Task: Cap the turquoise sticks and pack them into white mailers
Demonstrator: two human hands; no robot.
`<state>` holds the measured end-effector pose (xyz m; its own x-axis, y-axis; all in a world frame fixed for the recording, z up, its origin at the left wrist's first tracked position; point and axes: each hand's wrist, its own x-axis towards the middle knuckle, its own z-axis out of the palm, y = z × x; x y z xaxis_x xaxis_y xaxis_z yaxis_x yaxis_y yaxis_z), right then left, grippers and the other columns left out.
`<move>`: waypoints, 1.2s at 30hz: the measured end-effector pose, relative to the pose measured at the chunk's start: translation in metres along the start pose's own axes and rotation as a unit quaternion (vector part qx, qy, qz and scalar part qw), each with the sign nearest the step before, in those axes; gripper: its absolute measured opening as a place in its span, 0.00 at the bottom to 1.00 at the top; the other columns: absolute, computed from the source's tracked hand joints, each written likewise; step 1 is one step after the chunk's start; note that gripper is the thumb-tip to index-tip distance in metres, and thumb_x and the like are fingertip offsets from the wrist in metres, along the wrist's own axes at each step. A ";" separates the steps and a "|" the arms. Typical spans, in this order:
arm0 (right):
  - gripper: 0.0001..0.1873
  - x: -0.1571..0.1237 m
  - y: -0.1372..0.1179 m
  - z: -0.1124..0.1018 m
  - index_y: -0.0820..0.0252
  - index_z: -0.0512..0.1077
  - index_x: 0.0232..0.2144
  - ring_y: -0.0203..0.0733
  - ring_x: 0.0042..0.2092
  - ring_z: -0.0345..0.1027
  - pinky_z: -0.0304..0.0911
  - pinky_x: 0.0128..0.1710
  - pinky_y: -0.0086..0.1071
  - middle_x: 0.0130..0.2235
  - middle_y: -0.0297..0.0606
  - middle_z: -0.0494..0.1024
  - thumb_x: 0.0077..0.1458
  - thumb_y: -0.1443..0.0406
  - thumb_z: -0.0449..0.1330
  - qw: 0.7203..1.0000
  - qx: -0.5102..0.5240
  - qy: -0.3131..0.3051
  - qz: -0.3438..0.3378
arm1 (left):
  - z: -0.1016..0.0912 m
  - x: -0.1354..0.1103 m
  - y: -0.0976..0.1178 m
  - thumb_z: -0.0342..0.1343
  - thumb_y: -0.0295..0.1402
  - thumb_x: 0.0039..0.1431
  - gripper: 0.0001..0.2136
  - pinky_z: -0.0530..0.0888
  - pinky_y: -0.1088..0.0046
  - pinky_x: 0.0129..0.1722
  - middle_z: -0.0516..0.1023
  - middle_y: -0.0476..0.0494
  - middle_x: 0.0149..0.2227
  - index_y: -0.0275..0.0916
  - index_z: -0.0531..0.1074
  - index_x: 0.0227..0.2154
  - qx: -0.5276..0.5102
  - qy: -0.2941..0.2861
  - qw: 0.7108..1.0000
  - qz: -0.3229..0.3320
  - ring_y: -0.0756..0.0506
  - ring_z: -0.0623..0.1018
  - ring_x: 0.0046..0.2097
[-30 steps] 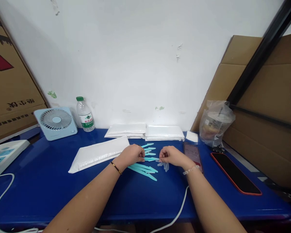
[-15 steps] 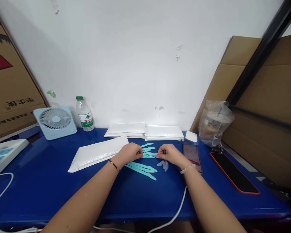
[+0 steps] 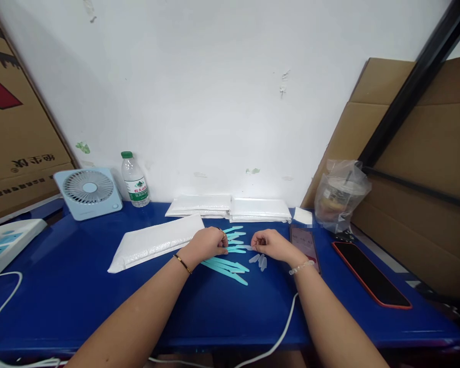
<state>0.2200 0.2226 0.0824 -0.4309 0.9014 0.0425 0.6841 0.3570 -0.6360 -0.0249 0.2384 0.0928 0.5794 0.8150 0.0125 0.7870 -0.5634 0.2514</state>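
My left hand (image 3: 209, 243) is closed, its thumb and fingertips pinching a teal eyebrow razor (image 3: 235, 250) that points right. More teal razors (image 3: 235, 235) fan out beside those fingertips; which of them touch the hand I cannot tell. Opposite, my right hand (image 3: 271, 244) pinches a small clear blade cap (image 3: 249, 247) near the razor tips. Several loose clear caps (image 3: 262, 261) lie just below the right hand. A second group of teal razors (image 3: 227, 268) rests on the blue table (image 3: 230, 312), partly under the left hand.
White padded mailers (image 3: 157, 243) lie left and along the wall. A fan (image 3: 88, 194), a water bottle (image 3: 135, 181) and a power strip (image 3: 11, 240) stand left. Right are two phones (image 3: 370, 276) (image 3: 304, 243), a bagged drink cup (image 3: 341, 197) and a white cable (image 3: 283, 335).
My right hand has shifted slightly right, and the clear cap in its fingers now shows at the razor tips. My left hand stays nearly in place.
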 end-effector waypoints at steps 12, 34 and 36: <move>0.06 -0.001 -0.001 -0.001 0.62 0.74 0.27 0.33 0.26 0.66 0.58 0.24 0.22 0.25 0.35 0.74 0.49 0.67 0.57 1.000 0.004 -0.022 0.009 | 0.000 -0.001 -0.005 0.51 0.36 0.54 0.07 0.63 0.76 0.28 0.75 0.48 0.33 0.41 0.73 0.31 -0.050 0.022 0.998 -0.043 0.48 0.73 0.35; 0.06 0.007 -0.003 0.014 0.61 0.74 0.28 0.34 0.26 0.65 0.59 0.24 0.24 0.25 0.35 0.73 0.49 0.67 0.57 1.000 0.016 -0.017 -0.012 | 0.011 0.006 0.008 0.56 0.38 0.51 0.06 0.61 0.76 0.26 0.76 0.50 0.29 0.41 0.73 0.27 -0.055 0.009 0.998 -0.016 0.49 0.72 0.32; 0.06 0.007 -0.003 0.014 0.61 0.74 0.30 0.34 0.27 0.66 0.59 0.26 0.25 0.26 0.35 0.73 0.49 0.66 0.58 1.000 0.006 0.010 -0.023 | 0.010 0.005 0.008 0.55 0.38 0.51 0.07 0.61 0.76 0.27 0.75 0.49 0.30 0.41 0.73 0.29 -0.063 0.025 0.998 -0.013 0.49 0.72 0.33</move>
<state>0.2061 0.2245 0.0740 -0.4496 0.8889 0.0875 0.6568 0.3954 -0.6421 -0.0131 0.2368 0.0853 0.5455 0.8365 0.0519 0.7669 -0.5232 0.3717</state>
